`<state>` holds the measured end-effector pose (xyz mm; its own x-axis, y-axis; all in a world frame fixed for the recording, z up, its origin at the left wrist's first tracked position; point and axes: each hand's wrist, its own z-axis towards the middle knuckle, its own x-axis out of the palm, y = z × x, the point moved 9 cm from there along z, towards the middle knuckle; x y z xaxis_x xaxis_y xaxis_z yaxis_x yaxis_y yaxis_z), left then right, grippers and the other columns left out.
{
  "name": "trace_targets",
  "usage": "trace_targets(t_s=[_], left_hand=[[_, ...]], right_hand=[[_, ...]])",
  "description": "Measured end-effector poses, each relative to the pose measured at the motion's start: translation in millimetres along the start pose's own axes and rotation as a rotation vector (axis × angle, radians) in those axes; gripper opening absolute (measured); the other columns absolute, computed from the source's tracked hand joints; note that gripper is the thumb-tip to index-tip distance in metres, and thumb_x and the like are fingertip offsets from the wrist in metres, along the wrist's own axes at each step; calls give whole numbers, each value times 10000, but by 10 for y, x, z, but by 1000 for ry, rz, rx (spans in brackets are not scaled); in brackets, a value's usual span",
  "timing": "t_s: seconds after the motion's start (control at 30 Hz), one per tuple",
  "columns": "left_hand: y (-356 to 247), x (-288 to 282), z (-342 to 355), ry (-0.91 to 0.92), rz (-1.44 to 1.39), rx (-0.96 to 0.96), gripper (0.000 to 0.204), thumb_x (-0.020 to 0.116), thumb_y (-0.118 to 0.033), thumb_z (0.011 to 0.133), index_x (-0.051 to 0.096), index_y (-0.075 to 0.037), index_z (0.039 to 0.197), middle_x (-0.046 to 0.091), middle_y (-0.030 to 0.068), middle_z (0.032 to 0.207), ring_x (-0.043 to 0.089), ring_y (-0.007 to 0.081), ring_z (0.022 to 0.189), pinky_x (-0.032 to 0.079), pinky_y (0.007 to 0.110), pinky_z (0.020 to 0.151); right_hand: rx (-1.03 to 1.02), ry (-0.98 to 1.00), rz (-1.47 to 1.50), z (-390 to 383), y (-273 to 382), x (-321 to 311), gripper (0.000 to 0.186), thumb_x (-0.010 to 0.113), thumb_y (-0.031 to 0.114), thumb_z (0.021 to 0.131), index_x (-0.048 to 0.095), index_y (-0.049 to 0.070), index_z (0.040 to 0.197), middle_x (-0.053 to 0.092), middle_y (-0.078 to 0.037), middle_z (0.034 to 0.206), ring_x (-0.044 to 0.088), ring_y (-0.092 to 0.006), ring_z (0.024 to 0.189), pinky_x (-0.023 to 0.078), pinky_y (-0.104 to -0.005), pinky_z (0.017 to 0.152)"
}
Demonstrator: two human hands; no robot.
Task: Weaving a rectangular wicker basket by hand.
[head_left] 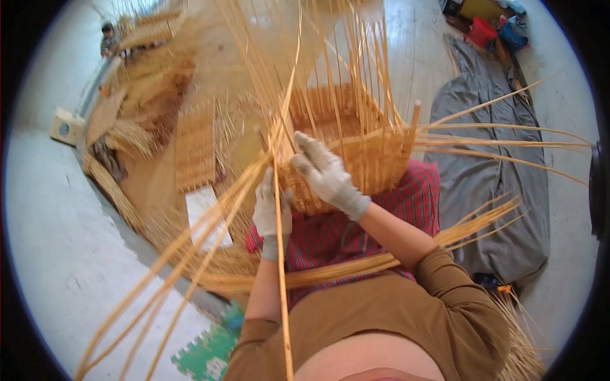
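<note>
A woven basket point(372, 152) of pale canes, with tall upright stakes point(381, 51), rests over my lap on red striped cloth point(419, 190). At its left corner, my gloved left hand point(270, 209) grips around the bundled canes point(248, 181), some fingers hidden behind them. Long loose strands splay from that corner toward the lower left. My gloved right hand point(324, 174) lies against the basket's outer side by the same corner, its fingers mostly stretched out toward the rim. More canes point(470, 228) lie crosswise over my lap, below the basket.
Woven panels point(194, 146) and straw bundles point(111, 193) lie left. Another person point(108, 41) is at the far upper left. A grey sheet point(489, 209) stretches along the right, with a red bucket point(481, 33) beyond. A white sheet point(200, 216) and green foam mat point(200, 355) lie nearer.
</note>
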<state>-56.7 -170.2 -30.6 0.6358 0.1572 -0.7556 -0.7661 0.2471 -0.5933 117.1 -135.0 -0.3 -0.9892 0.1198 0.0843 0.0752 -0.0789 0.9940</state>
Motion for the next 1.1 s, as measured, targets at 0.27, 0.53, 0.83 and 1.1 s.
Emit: trace_targets(t_s=[0.27,0.53,0.83,1.1], left_hand=[[345,29,293,-57,122,174,706,706,-180,874,437,-248,1523,709,148,1114,699,389,833,561,487,690],[557,218,372,113,193,117,715,744,-259,852,421,-243,1490,727,148,1047,704,403,794,546,520,648],[536,205,395,115,185,74,632,727,-252,873,448,-292,1439,716,97,974,718,344,811,545,485,669],[737,293,373,236,285,-44,611,677,-277,907,436,-218,1465,725,183,1053,708,449,872,553,571,700]], right_hand=[[467,-61,94,1270,-927,355,1244,847,429,841,-27,37,1634,298,-241,1632,411,-359,1442,415,-391,1143],[-11,-427,-123,1157,-615,189,873,776,306,930,284,51,1605,478,-210,1522,542,-287,1305,496,-376,1030],[122,68,224,1085,-35,437,302,616,312,1049,738,37,1034,745,-68,834,668,-127,673,545,-291,625],[-473,-230,-51,840,1067,277,466,617,307,1006,589,17,1369,632,-207,1364,623,-355,1228,497,-427,1031]])
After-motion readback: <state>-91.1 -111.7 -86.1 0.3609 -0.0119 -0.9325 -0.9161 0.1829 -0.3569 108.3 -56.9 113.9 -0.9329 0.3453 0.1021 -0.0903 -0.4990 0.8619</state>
